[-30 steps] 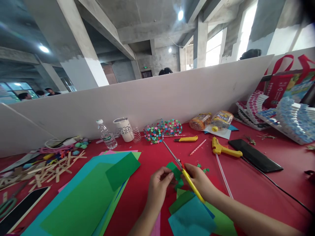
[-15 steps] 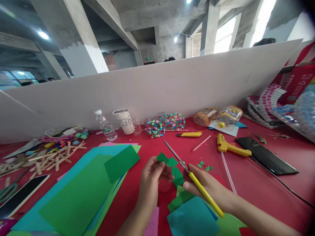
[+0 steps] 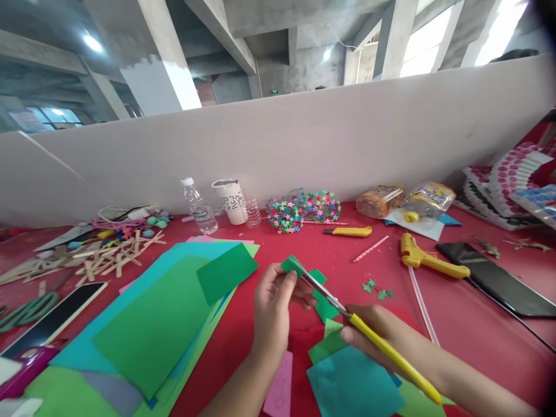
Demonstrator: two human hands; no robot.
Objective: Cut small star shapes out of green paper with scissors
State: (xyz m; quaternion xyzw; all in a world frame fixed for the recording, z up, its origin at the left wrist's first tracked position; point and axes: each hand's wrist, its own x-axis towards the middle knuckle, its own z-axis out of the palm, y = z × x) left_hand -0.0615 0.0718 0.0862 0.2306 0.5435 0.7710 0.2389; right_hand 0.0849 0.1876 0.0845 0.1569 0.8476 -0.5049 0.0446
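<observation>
Along the far edge of the red table, against the white board, stand a capped clear bottle and a white cup with dark lettering; whether either holds anything cannot be told. A ribbed clear plastic piece sits just beside the cup. Right of these are two rounded forms covered in coloured stars. Toward the far right corner, two labelled plastic bottles lie on their sides, their contents too unclear to read.

Nearer the middle of the table, the left hand has thumb and fingers pinched together on a small piece of green paper. The right hand is clamped around the scissors, held above the table between the paper stack and the glue gun. Their long axis runs slantwise: blade tips point toward the far left, over the green paper, and the yellow handle slopes back toward the near right. Whether the blades are parted is hard to tell.
</observation>
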